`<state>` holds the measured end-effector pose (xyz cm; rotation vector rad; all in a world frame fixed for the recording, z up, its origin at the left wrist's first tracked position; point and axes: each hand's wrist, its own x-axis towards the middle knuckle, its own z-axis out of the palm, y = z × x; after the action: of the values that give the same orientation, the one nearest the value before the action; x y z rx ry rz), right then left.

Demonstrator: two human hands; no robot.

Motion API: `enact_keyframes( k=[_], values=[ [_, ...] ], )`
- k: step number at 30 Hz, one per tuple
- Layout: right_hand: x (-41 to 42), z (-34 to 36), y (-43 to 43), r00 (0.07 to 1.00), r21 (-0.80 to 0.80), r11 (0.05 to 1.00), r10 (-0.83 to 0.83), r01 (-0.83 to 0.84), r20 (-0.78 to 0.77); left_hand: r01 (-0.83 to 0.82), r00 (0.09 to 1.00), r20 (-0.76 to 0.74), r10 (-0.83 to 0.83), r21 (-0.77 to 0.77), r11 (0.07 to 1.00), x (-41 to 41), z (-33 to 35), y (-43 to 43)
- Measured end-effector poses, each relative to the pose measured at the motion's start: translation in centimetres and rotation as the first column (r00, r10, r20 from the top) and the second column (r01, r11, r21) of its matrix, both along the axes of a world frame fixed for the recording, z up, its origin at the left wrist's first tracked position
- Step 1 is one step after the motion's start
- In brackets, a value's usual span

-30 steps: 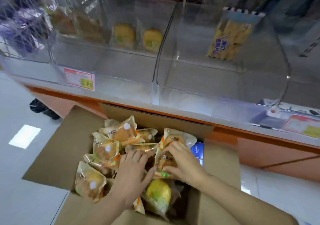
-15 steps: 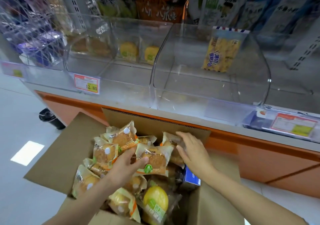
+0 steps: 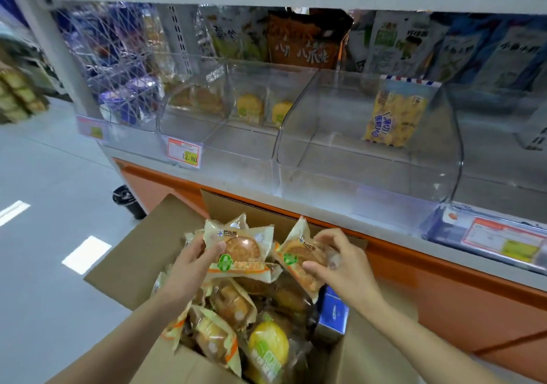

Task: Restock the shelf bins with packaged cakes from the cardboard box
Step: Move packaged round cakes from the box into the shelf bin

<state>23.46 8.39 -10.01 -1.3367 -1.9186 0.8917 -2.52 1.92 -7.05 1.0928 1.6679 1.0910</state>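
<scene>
An open cardboard box [image 3: 142, 253] below me holds several packaged cakes, brown ones and a yellow one [image 3: 268, 343]. My left hand [image 3: 192, 265] grips a brown packaged cake [image 3: 241, 247] lifted above the pile. My right hand [image 3: 340, 262] pinches a second brown packaged cake [image 3: 296, 258] beside it. Clear shelf bins stand above the box: one bin [image 3: 236, 147] holds brown and yellow cakes at its back, and the bin to its right [image 3: 355, 159] holds one yellow snack pack [image 3: 393, 114].
A price tag reading 12.80 [image 3: 185, 154] hangs on the shelf front. An orange shelf base [image 3: 444, 295] runs behind the box. A blue carton [image 3: 333, 314] sits in the box's right corner. A black object [image 3: 127, 200] stands on the grey floor at left.
Both hands have risen out of the pile, each lifting a brown packaged cake; the right hand took hold of one. My view tilted up toward the shelf.
</scene>
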Motion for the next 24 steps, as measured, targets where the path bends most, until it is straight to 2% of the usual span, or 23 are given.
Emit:
enact_keyframes(
  k=[2, 6, 8, 11, 16, 21, 24],
  values=[
    [0.0, 2.5, 0.0, 0.995, 0.031, 1.0, 0.01, -0.007, -0.098, -0.015, 0.999, 0.049, 0.012, 0.077, 0.997, -0.7, 1.0, 0.1],
    [-1.8, 6.7, 0.2, 0.975, 0.127, 0.988, 0.113, -0.089, -0.191, -0.049, 0.987, 0.158, 0.004, 0.278, 0.959, -3.9, 3.4, 2.1],
    [-4.2, 8.9, 0.6, 0.96, 0.203, 0.977, 0.12, -0.069, -0.252, -0.059, 0.976, 0.214, -0.027, 0.389, 0.919, -6.5, 5.3, 3.8],
    [-9.2, 12.8, 1.8, 0.948, 0.344, 0.939, 0.1, 0.011, -0.303, -0.06, 0.971, 0.234, -0.056, 0.46, 0.886, -12.2, 7.8, 7.1],
    [-18.0, 17.5, 6.9, 0.936, 0.426, 0.895, 0.031, 0.13, -0.351, -0.015, 0.988, 0.135, -0.075, 0.568, 0.823, -22.0, 11.3, 13.1],
    [-27.3, 19.6, 13.8, 0.939, 0.44, 0.871, -0.066, 0.219, -0.337, 0.077, 0.997, -0.031, -0.072, 0.564, 0.822, -30.4, 12.2, 18.1],
    [-33.0, 20.5, 18.0, 0.948, 0.428, 0.876, -0.091, 0.222, -0.306, 0.091, 0.996, -0.037, -0.085, 0.563, 0.822, -34.7, 11.6, 19.8]
  ],
)
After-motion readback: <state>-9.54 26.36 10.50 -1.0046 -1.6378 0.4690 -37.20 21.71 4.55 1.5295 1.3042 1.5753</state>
